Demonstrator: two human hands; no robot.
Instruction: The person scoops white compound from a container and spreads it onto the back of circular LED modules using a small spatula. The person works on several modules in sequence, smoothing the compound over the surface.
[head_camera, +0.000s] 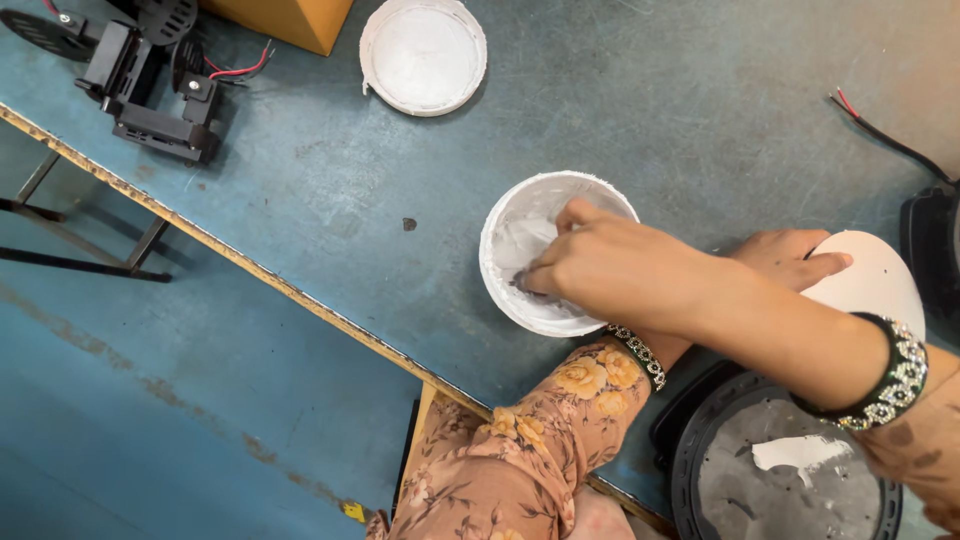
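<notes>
Right grip down in the paste tub, left grip on the white disc

My right hand (600, 265) is clenched, fingertips bunched and sunk in the white paste (520, 240) inside the tub (545, 322) directly under it. The paste looks soft, sticky and smeary, so the light plastic tub may slide on the desk (330, 190); its rim is the place to hold it. My left hand (785, 250) crosses beneath that forearm and lies on the thin, stiff disc (875, 285); I cannot tell if it clamps. Beyond the grip sits the lid (423, 55), and below it a black pan (780, 470). The crossed forearm hampers the left side.
</notes>
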